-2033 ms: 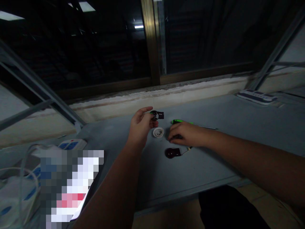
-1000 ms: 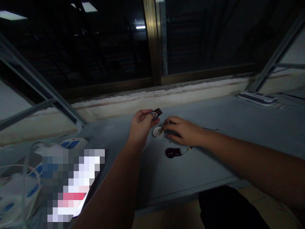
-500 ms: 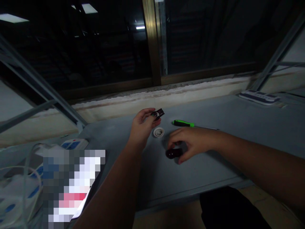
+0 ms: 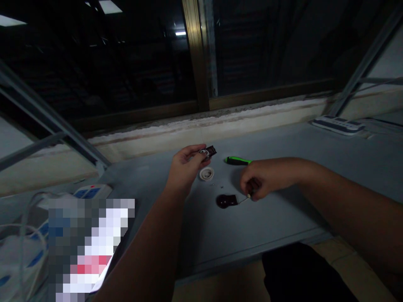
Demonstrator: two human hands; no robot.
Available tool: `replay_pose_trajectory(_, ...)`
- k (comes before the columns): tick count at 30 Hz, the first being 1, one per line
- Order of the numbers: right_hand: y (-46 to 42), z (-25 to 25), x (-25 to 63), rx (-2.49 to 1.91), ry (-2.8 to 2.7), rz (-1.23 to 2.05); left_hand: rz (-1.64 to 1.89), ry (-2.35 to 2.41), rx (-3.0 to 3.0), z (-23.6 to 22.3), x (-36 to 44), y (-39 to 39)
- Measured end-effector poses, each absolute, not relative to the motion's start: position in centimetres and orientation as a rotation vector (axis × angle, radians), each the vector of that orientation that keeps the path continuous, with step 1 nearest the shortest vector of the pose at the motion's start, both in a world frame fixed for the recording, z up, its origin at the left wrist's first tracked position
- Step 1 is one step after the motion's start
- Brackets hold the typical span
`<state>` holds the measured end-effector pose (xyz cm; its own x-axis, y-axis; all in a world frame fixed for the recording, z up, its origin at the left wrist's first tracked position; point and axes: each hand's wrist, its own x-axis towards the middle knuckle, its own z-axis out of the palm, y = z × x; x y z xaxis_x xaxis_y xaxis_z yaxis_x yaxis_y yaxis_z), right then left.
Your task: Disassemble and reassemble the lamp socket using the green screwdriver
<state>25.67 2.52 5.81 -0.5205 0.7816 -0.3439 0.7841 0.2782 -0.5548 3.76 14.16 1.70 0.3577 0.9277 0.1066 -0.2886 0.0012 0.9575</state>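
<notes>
My left hand (image 4: 185, 165) is closed on a small dark part (image 4: 210, 152) with a flat end and a pale ring-like section, held above the table. Just below those fingers lies a white ring-shaped piece (image 4: 207, 174). My right hand (image 4: 260, 180) has its fingers curled together low over the table around something dark brown, mostly hidden. A pale tip shows at those fingertips, where a thin light cord (image 4: 242, 201) ends. That cord runs from a dark brown, round-headed piece (image 4: 224, 201) lying on the table. Behind my right hand is a green and black screwdriver (image 4: 237, 161), its shaft covered.
Tiny bits, perhaps screws (image 4: 221, 187), lie on the grey table (image 4: 267, 226). Power strips (image 4: 94, 191) with cables and a pixelated bright screen (image 4: 103, 239) are at left. Another power strip (image 4: 338, 125) is at back right, near a metal frame and the window.
My right hand has let go of the dark round-headed piece and moved right, its fingers now closed near the cord. The left hand keeps its part, tilted slightly differently.
</notes>
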Motion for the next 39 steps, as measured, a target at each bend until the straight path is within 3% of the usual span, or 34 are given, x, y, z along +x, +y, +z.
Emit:
replay_pose_trajectory(6, 2.6, 6.2, 25.2, 1.614, 2.649, -0.990, 0.995, 0.575, 1.220, 1.7, 3.6, 13.8)
replay_pose_trajectory(15, 3.3, 5.7, 24.3, 2.205, 3.321, -0.550, 0.843, 0.502, 1.321, 1.7, 3.7, 12.8)
replay_pose_trajectory(18, 3.7, 5.0, 24.4, 2.257, 3.369, -0.546, 0.790, 0.475, 1.311, 2.0, 3.7, 12.5)
replay_pose_trajectory(23, 4.3, 4.2, 24.9, 2.173, 3.403, -0.544, 0.790, 0.461, 1.323, 2.1, 3.7, 12.4)
replay_pose_trajectory(32, 4.2, 4.9, 24.5, 1.818, 3.485, 0.207, 0.787, 0.526, 1.379, 2.3, 3.8, 12.4)
replay_pose_trajectory(39, 4.0, 4.5, 24.3, 1.732, 3.446, 0.192, 0.727, 0.571, 1.454, 2.4, 3.6, 12.4)
